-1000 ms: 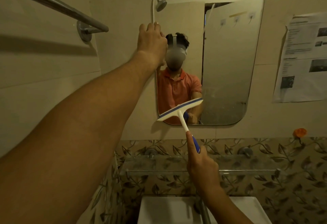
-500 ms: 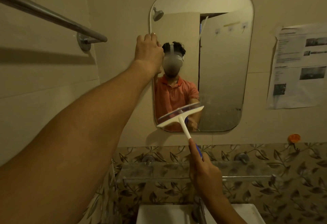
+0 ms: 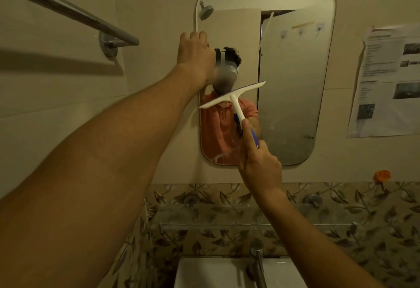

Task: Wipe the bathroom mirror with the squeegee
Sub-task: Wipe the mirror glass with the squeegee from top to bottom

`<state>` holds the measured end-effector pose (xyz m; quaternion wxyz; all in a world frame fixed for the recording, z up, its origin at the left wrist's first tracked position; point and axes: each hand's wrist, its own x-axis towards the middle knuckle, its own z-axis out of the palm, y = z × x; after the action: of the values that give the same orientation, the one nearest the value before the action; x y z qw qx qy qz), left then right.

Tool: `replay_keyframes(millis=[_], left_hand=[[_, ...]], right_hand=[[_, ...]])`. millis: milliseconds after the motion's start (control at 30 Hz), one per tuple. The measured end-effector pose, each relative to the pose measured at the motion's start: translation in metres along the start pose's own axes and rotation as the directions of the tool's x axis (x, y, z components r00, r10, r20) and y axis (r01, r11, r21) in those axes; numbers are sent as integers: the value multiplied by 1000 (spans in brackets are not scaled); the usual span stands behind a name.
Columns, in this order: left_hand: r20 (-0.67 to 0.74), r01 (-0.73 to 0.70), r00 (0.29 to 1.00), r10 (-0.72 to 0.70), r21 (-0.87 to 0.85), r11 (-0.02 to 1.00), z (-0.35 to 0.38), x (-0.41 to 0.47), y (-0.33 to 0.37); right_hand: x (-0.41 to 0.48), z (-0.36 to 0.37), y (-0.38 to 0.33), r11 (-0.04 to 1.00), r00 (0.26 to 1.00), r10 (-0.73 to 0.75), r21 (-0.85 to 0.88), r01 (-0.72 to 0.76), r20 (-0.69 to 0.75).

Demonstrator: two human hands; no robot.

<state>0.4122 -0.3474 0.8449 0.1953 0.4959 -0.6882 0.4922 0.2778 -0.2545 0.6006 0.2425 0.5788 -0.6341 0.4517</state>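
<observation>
A tall mirror (image 3: 293,78) with rounded corners hangs on the beige wall. My left hand (image 3: 196,54) reaches up to the mirror's left edge, fingers curled over the rim. My right hand (image 3: 259,165) grips the blue handle of a white squeegee (image 3: 231,99). Its blade lies tilted across the left half of the glass, about mid-height, left end lower. White foam or water sits at the mirror's bottom left corner. The glass reflects a person in an orange shirt.
A metal towel bar (image 3: 68,12) juts from the left wall. A glass shelf (image 3: 250,219) runs under the mirror above a white basin (image 3: 209,274) with a tap (image 3: 258,262). Printed paper sheets (image 3: 388,78) hang right of the mirror. An orange hook (image 3: 382,175) sticks to the wall.
My right hand has lifted the squeegee from the mirror's bottom edge to about mid-height. My left hand stays on the left rim.
</observation>
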Motion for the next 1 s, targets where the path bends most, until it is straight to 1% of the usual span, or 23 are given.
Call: replay_keyframes(millis=[200,300,533,667,733,833,900,1000], left_hand=[[-40,2,999,-2,12,1000,9,0,2],[-34,8,999,-8,-2,1000,8,0,4],[-5,42,999,-42,-18,999,0,-2,9],[11,56,998,-56,-43,998,-5,-4,11],[18,61,998,-60,-59,996,-6,-4,10],[3,62,998,-62,-66,996,-1,-4,9],[-12,62,998,-63,-64,996,2,-2,9],[-40,65,997,-69,-90,994,5,0,8]], right_hand=[[-42,18,13,999,999,20,-26,-19,30],[-65,23,20,999,995,41,-31,-38,87],[-105,28,24,987,967,157,-77,-144,203],[-118,28,26,985,954,171,-78,-156,247],[-119,23,29,988,970,154,-34,-150,187],[-104,5,27,977,985,170,128,-171,23],[-76,-16,24,957,977,205,222,-189,-54],[-12,-56,16,943,963,215,292,-162,-160]])
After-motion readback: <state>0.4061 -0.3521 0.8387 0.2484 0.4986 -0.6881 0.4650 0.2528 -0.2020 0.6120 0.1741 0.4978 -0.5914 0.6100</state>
